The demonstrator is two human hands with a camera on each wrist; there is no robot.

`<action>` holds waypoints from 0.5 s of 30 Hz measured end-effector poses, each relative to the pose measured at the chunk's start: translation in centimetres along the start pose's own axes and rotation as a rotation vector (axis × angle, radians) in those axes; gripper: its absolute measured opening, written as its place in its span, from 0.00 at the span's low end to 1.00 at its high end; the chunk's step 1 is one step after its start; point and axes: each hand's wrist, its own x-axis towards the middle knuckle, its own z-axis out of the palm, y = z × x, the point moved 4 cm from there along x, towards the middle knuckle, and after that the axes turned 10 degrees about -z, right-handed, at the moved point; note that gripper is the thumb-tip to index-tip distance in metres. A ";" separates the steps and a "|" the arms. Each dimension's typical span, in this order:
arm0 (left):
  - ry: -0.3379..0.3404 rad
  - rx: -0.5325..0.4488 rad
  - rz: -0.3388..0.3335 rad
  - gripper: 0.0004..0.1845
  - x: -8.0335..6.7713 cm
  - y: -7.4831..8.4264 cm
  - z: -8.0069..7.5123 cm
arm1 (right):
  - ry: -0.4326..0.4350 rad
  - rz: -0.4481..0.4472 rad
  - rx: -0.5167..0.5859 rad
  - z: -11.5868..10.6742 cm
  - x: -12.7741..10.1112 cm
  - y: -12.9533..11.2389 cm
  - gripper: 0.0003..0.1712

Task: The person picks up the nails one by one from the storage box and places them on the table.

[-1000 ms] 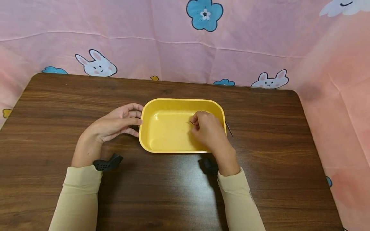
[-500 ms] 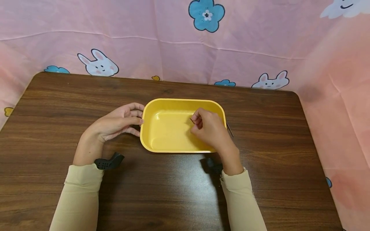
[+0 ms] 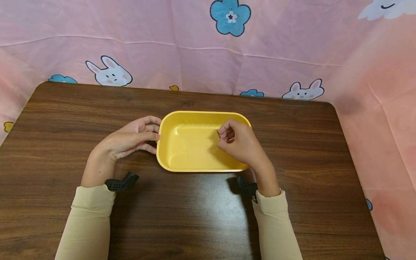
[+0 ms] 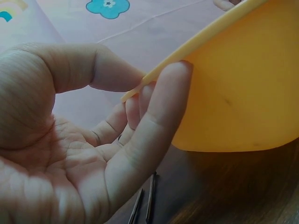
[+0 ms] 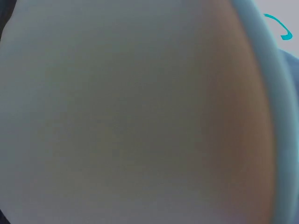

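A yellow plastic bin, rectangular with rounded corners, sits at the middle of the table. At its left end, my left hand holds the rim, thumb tip at the edge and fingers along the outer wall; the left wrist view shows this grip close up. Over the bin's right side my right hand is curled with thumb and fingertips together. Between them a small bit of a thin dark stick shows; the rest is hidden in the hand. The right wrist view is mostly blurred and shows no fingers.
Two thin dark sticks appear low in the left wrist view, below the left hand. The dark wooden table ends at a pink patterned cloth behind. Black wrist devices are on both forearms.
My right hand has shifted slightly right and back, its fingers still pinched together. The thin dark stick beside the bin's right end is now hidden behind it. My left hand stays at the rim.
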 end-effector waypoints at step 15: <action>-0.006 -0.007 -0.005 0.22 0.0 -0.1 -0.1 | 0.032 0.021 0.204 -0.6 -0.2 0.3 0.11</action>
